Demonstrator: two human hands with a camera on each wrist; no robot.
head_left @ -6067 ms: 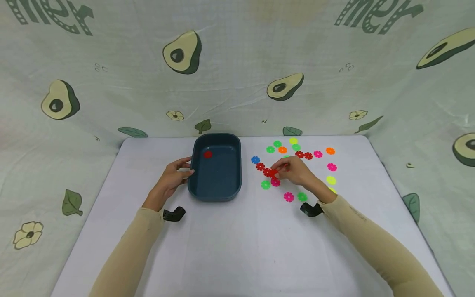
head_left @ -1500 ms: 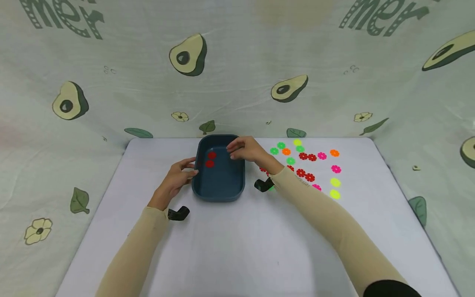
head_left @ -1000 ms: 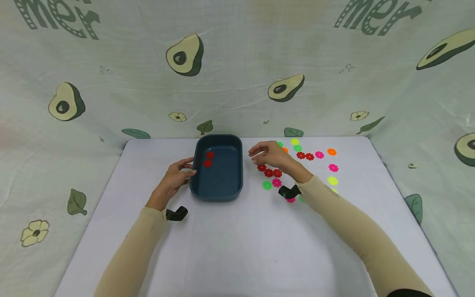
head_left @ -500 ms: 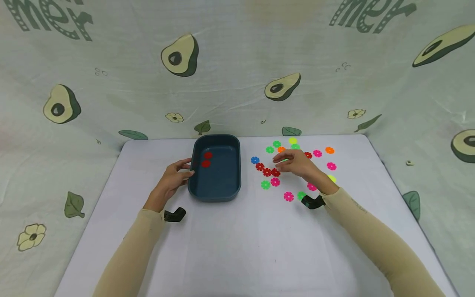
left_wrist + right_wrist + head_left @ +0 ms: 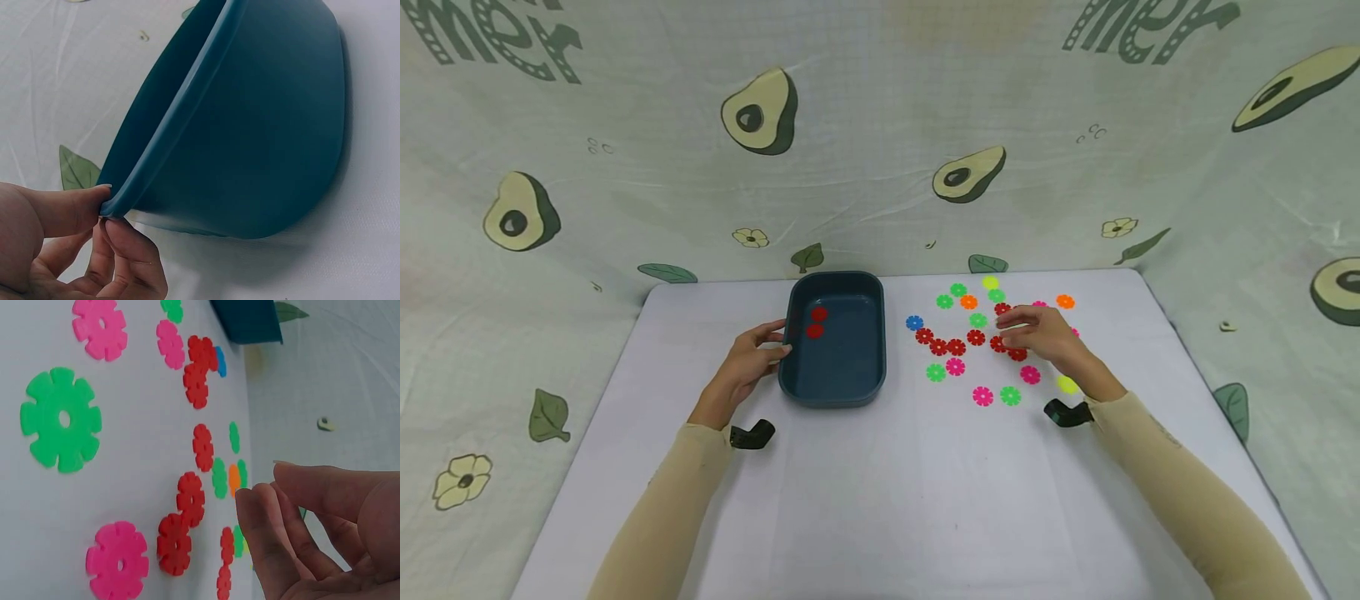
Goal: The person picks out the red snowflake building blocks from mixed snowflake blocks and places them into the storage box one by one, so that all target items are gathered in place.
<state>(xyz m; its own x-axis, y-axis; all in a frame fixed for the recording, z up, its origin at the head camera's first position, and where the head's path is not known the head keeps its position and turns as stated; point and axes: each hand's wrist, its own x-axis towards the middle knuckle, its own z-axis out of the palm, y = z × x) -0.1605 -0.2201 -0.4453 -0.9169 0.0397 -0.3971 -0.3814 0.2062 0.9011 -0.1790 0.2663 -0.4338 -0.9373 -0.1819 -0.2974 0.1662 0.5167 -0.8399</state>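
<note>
A dark blue plastic tub (image 5: 832, 401) stands on the white table, with two red flower-shaped discs (image 5: 815, 331) lying inside. My left hand (image 5: 743, 363) pinches its left rim; the left wrist view has thumb and fingers closing on the rim (image 5: 169, 119). To the right lie several notched flower discs: red (image 5: 957, 347), green (image 5: 1011, 396), pink (image 5: 982, 397), orange, yellow and one blue. Above these hovers my right hand (image 5: 1047, 335), nothing between its fingers, thumb and fingertips apart. Nearby red discs (image 5: 174, 545) show below it in the right wrist view. It hides some discs.
Black wrist-camera mounts (image 5: 1067, 413) stick out below both wrists. A pale cloth printed with avocados (image 5: 763, 112) hangs behind the table (image 5: 880, 500) and at both sides. The table's back edge runs just behind the tub.
A second red disc is in the tub, where one lay in the oldest frame. My right hand has gone from above the tub rightward over the loose discs. The left hand keeps its grip.
</note>
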